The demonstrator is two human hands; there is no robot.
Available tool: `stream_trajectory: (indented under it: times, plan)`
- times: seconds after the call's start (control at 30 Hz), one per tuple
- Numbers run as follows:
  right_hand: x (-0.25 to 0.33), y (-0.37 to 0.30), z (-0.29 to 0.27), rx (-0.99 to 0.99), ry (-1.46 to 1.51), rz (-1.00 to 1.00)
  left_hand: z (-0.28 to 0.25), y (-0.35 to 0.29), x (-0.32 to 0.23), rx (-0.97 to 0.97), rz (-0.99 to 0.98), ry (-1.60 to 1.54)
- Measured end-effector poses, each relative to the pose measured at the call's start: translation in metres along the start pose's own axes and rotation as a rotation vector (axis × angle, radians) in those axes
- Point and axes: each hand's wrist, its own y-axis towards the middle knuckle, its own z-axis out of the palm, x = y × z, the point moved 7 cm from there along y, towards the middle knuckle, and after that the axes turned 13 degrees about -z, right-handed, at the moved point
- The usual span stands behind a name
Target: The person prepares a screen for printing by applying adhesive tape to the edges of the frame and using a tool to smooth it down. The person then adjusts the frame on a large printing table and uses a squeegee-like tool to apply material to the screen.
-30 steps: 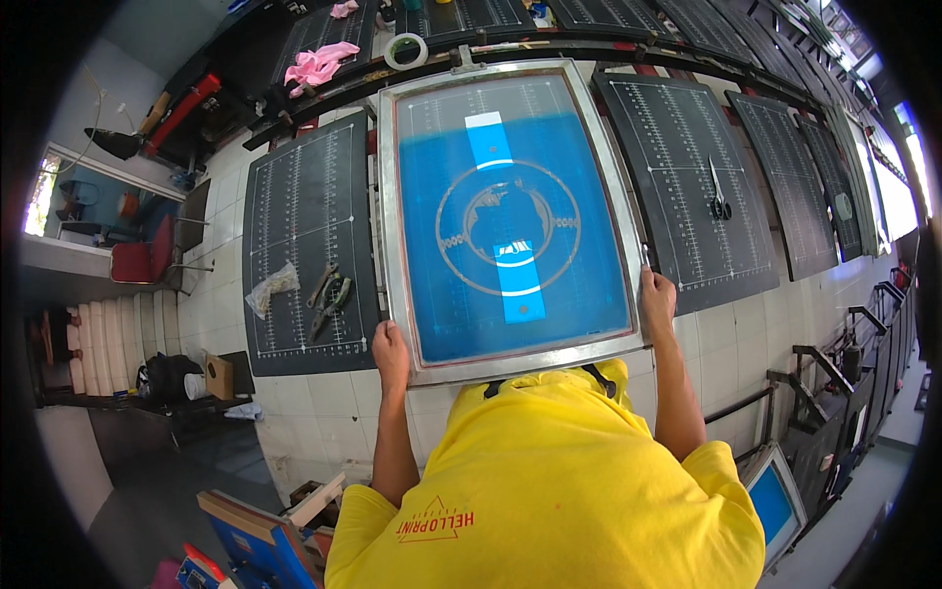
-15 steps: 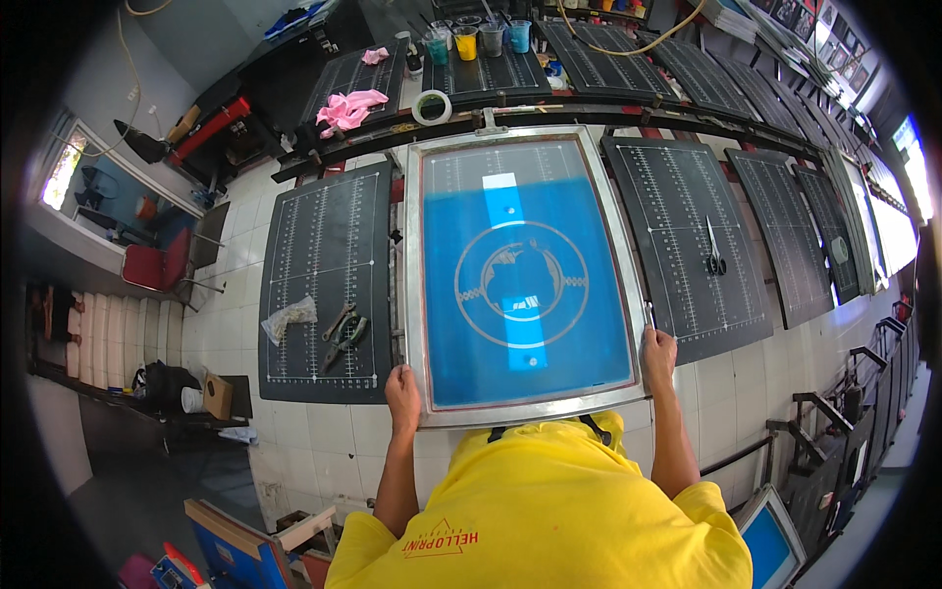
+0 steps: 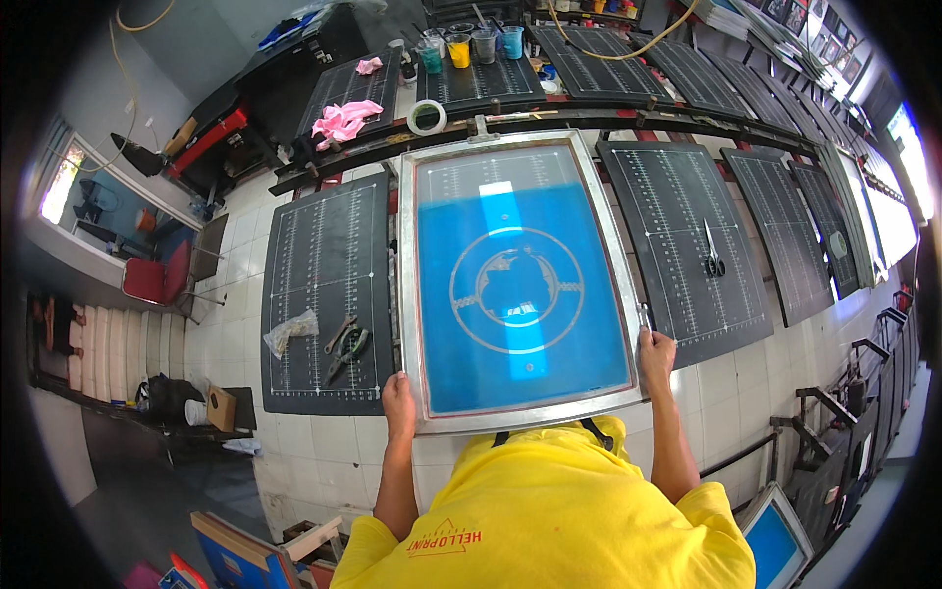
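Both hands grip a blue printing screen frame by its near corners.

The left hand (image 3: 398, 401) closes its fingers on the screen frame (image 3: 520, 280) (pliers (image 3: 345, 346) lie on the black platen (image 3: 324, 294) beside it); the frame lies flat ahead, and the right hand (image 3: 655, 355) clasps its right edge.

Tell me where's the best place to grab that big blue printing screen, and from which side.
Grip the screen frame by its metal side rails near the two near corners, coming from the near edge, never on the blue mesh. The far end looks fixed to the rail. That is where the left hand and right hand hold it.
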Motion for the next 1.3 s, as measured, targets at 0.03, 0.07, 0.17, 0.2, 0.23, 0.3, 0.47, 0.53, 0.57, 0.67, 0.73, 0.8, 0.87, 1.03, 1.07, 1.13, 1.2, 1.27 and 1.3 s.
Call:
stream_trajectory:
  times: [0.03,0.07,0.17,0.2,0.23,0.3,0.47,0.53,0.57,0.67,0.73,0.8,0.87,1.03,1.07,1.13,1.2,1.27,1.3]
  plan:
    - [0.004,-0.002,0.001,0.006,-0.003,-0.008,-0.002,0.001,0.005,0.002,-0.01,-0.011]
    - [0.008,-0.003,0.002,0.013,-0.006,-0.014,-0.004,0.004,0.011,0.005,-0.021,-0.021]
    - [0.019,0.0,-0.001,-0.009,-0.004,-0.045,-0.003,0.013,0.012,0.028,0.028,-0.034]
    - [0.013,0.004,-0.004,-0.035,-0.016,-0.071,0.002,0.011,0.011,0.04,0.019,-0.037]
    - [0.014,0.003,-0.006,-0.02,-0.006,-0.038,0.005,0.005,0.0,0.046,0.006,-0.035]
    - [0.011,0.004,0.004,-0.007,0.009,-0.011,0.005,0.009,0.0,0.069,-0.006,0.015]
    - [0.006,0.0,0.008,0.006,0.003,0.041,0.01,0.014,0.009,0.034,0.028,0.105]
    - [0.0,0.001,0.01,0.008,-0.007,0.019,0.011,0.015,0.011,0.037,0.073,0.129]
    - [-0.002,0.0,0.01,0.008,-0.009,0.021,0.012,0.016,0.011,0.04,0.096,0.14]
    - [-0.003,-0.001,0.008,0.003,-0.003,0.029,0.016,0.013,0.01,0.079,0.063,0.126]
    - [0.001,-0.001,0.011,0.013,0.019,0.035,0.012,0.026,0.026,0.142,0.065,0.079]
    - [0.004,0.0,0.013,0.027,0.044,0.045,0.011,0.034,0.038,0.161,0.048,0.038]
    - [0.003,0.0,0.012,0.027,0.047,0.052,0.013,0.036,0.043,0.142,0.007,0.002]
    - [0.005,0.001,0.011,0.031,0.052,0.059,0.017,0.032,0.036,0.195,0.005,-0.018]
    - [0.007,0.0,0.01,0.026,0.06,0.064,0.017,0.031,0.032,0.209,0.009,-0.016]
    - [0.01,0.0,0.009,0.029,0.07,0.075,0.018,0.028,0.027,0.214,0.0,-0.011]
    - [0.01,0.001,0.01,0.043,0.075,0.087,0.017,0.023,0.021,0.173,0.013,0.047]
    - [0.009,0.001,0.011,0.036,0.086,0.082,0.016,0.013,0.004,0.085,0.051,0.153]
    - [0.008,0.001,0.011,0.033,0.091,0.079,0.017,0.015,0.005,0.074,0.07,0.171]
